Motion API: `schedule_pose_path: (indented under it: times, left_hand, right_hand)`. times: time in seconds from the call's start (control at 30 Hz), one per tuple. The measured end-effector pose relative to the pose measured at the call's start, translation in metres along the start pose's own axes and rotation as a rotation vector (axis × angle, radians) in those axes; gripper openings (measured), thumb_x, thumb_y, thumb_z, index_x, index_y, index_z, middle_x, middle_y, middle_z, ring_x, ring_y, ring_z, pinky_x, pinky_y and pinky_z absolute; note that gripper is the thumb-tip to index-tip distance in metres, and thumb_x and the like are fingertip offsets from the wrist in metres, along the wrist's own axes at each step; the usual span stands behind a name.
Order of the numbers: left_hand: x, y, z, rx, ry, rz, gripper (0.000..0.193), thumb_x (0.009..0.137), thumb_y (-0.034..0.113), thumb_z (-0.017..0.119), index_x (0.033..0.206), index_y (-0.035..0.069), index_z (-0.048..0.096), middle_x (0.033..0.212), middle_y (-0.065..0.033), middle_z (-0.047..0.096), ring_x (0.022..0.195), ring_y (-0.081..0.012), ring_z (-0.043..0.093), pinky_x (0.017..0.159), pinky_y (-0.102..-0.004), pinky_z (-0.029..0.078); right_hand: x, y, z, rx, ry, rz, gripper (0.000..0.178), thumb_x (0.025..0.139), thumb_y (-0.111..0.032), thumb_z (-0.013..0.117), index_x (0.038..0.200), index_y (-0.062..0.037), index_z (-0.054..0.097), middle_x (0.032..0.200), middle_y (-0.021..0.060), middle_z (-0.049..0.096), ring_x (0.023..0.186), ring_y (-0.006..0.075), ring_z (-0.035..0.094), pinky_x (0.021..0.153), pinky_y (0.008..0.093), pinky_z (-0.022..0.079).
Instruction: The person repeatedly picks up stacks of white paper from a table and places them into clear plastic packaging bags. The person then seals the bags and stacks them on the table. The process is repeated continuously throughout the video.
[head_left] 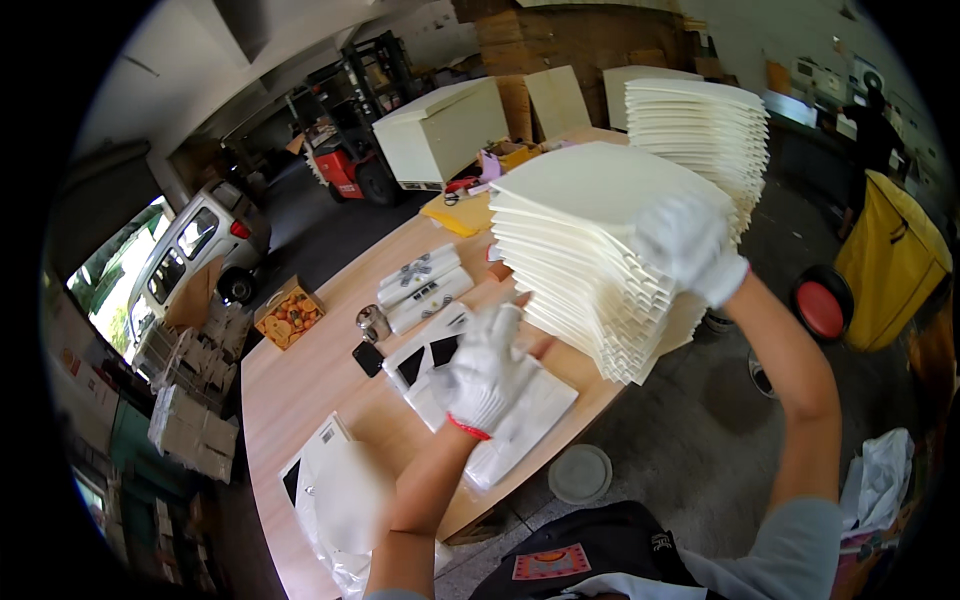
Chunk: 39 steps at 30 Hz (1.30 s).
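Observation:
A tall stack of cream-white panels (600,185), thin with folded-looking edges, stands on the wooden table. My right hand (690,250), in a white glove, is at the stack's right corner; motion blurs its fingers, so its grip is unclear. Over a pile of flat clear plastic bags with black patches (520,425) hovers my left hand (485,370). It wears a white glove with a red cuff, bare fingertips stretched out and apart, nothing seen in them. A white panel in clear plastic (345,480), partly blurred, lies at the table's near left.
On the table (290,390) are a phone (367,358), a metal jar (372,323), white rolls (425,285) and scissors (451,198). A second panel stack (695,125) rises behind. A fruit box (290,312), forklift (345,165), van (195,245) and yellow bag (890,265) surround it.

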<state>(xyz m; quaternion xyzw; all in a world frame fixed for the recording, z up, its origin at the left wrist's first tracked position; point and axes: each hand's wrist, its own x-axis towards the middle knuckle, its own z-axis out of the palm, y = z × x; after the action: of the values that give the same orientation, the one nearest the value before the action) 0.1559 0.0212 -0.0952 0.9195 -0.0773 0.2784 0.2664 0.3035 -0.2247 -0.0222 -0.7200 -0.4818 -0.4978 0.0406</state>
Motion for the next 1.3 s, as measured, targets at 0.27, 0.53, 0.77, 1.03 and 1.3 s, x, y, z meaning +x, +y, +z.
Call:
schedule_pose_path:
  times: [0.27,0.53,0.77,1.03,1.3]
  left_hand:
    - [0.009,0.012,-0.005,-1.444,-0.249,-0.862,0.038,0.087,0.015,0.052,0.121,-0.002,0.050,0.107,-0.0120,0.061,0.092,-0.0198,0.063,0.081,-0.0305,0.052]
    - [-0.025,-0.064,-0.053,-1.137,-0.384,-0.773,0.038,0.084,0.009,0.056,0.119,-0.006,0.054,0.099,-0.0120,0.065,0.083,-0.0141,0.064,0.073,-0.0247,0.052]
    - [-0.101,0.053,0.038,0.064,-0.155,-0.158,0.089,0.075,0.030,0.064,0.140,-0.004,0.013,0.147,-0.0300,0.003,0.135,-0.0488,0.008,0.109,-0.0438,0.021]
    - [-0.133,-0.016,0.012,0.172,0.317,-0.058,0.083,0.057,0.019,0.079,0.131,0.004,0.043,0.121,-0.0176,0.051,0.111,-0.0379,0.048,0.097,-0.0477,0.035]
    - [-0.084,-0.135,-0.019,-0.063,-0.101,-0.561,0.035,0.077,0.002,0.055,0.111,0.007,0.058,0.078,-0.0048,0.064,0.074,-0.0159,0.061,0.068,-0.0301,0.048]
  right_hand:
    - [-0.005,-0.080,-0.066,0.347,-0.084,-0.026,0.036,0.077,-0.039,0.064,0.102,-0.0130,0.061,0.075,0.0037,0.060,0.068,0.0233,0.059,0.062,0.0368,0.045]
    - [-0.066,-0.071,-0.001,1.531,-0.228,0.858,0.046,0.089,-0.010,0.041,0.132,0.0059,0.039,0.140,0.0123,0.041,0.133,0.0204,0.032,0.109,0.0318,0.022]
    - [-0.068,-0.190,-0.014,1.152,-0.380,0.964,0.048,0.083,-0.025,0.065,0.122,0.0001,0.052,0.119,0.0180,0.056,0.113,0.0243,0.052,0.095,0.0327,0.039]
    - [-0.132,-0.190,-0.034,0.989,-0.575,1.032,0.029,0.080,-0.021,0.064,0.101,-0.0014,0.062,0.092,0.0152,0.066,0.074,0.0267,0.065,0.067,0.0346,0.051]
    - [-0.106,-0.229,0.003,0.605,-1.137,0.212,0.032,0.085,-0.036,0.048,0.080,-0.0071,0.061,0.098,0.0117,0.063,0.068,0.0286,0.064,0.060,0.0408,0.051]
